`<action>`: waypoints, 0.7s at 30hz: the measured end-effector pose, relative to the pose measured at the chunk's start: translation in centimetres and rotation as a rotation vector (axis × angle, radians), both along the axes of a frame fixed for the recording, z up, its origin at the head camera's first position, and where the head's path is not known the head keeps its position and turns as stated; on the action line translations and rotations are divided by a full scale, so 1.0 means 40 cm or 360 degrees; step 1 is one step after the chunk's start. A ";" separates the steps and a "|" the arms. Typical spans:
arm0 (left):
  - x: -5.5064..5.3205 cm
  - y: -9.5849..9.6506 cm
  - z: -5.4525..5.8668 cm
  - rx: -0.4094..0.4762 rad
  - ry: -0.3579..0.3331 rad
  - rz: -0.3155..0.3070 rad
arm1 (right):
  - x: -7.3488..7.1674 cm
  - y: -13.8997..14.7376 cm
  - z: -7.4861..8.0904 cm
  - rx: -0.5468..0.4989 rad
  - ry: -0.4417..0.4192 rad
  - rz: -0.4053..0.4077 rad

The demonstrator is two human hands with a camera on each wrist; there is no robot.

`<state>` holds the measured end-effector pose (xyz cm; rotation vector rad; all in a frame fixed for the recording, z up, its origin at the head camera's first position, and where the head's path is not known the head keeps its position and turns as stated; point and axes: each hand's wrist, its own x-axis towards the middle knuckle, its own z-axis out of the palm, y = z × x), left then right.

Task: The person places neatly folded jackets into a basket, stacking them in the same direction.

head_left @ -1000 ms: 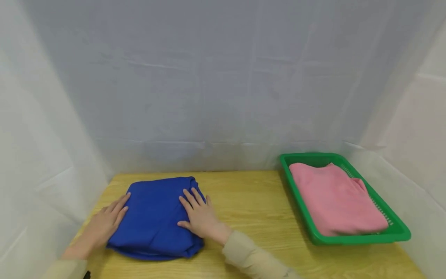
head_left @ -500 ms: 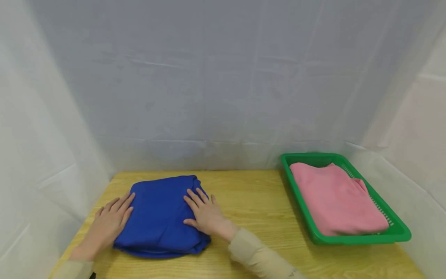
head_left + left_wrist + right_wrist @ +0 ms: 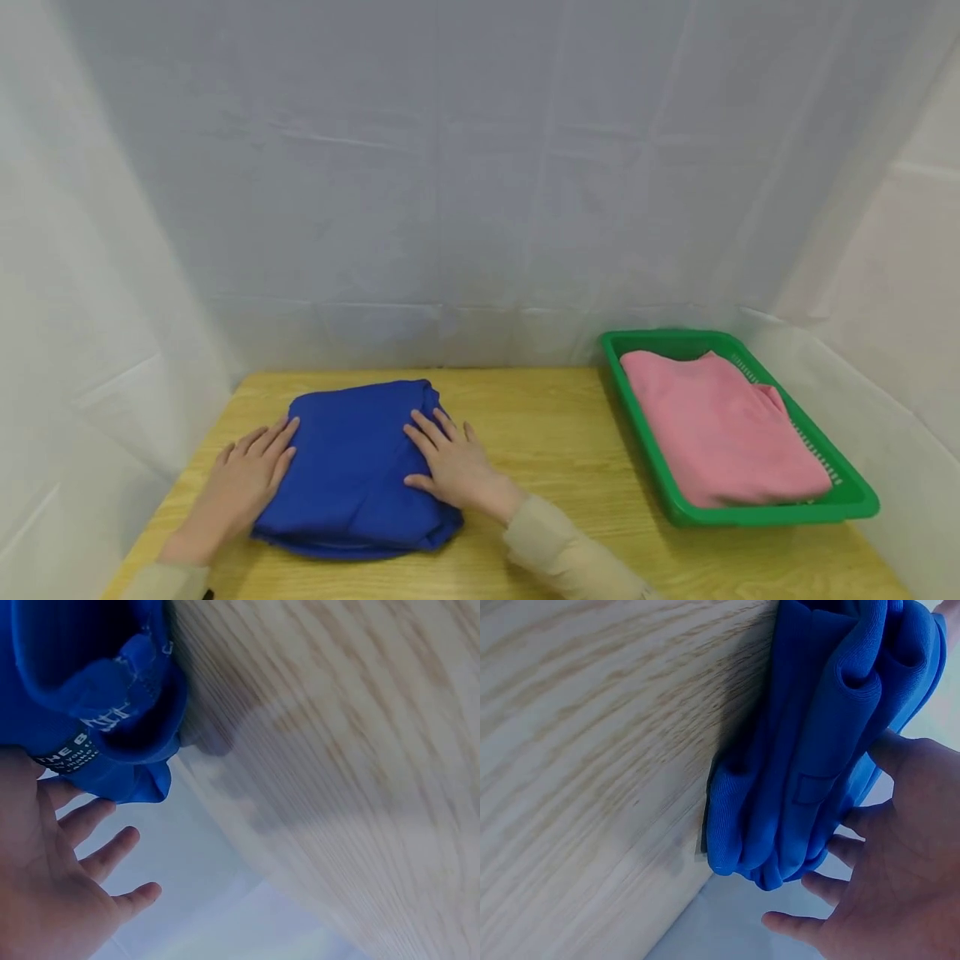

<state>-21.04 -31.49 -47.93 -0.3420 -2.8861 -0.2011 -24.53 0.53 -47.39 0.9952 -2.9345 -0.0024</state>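
A folded blue garment (image 3: 352, 475) lies on the left part of the wooden table. Its stacked folds (image 3: 802, 772) show at the side in the right wrist view, and white lettering is visible on it in the left wrist view. My left hand (image 3: 240, 483) touches its left edge, fingers spread and nearly straight. On its upper right side rests my right hand (image 3: 457, 467), palm down with the fingers fanned out. Neither hand curls round the cloth.
At the right of the table (image 3: 540, 433) stands a green plastic basket (image 3: 675, 500) with a folded pink cloth (image 3: 727, 433) inside. White sheeting (image 3: 480, 208) hangs behind the table and along both sides.
The blue garment has shifted slightly to the right in the head view, with both hands moving along on it. The basket and pink cloth look nearly unchanged.
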 end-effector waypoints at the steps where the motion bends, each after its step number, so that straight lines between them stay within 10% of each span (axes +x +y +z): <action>1: 0.001 0.003 -0.001 0.0005 -0.0006 -0.0002 | 0.001 0.004 -0.001 -0.0003 -0.0004 0.0003; 21: -0.002 0.080 0.001 0.0065 0.0055 -0.0010 | -0.004 0.075 -0.002 -0.0061 -0.0065 -0.0027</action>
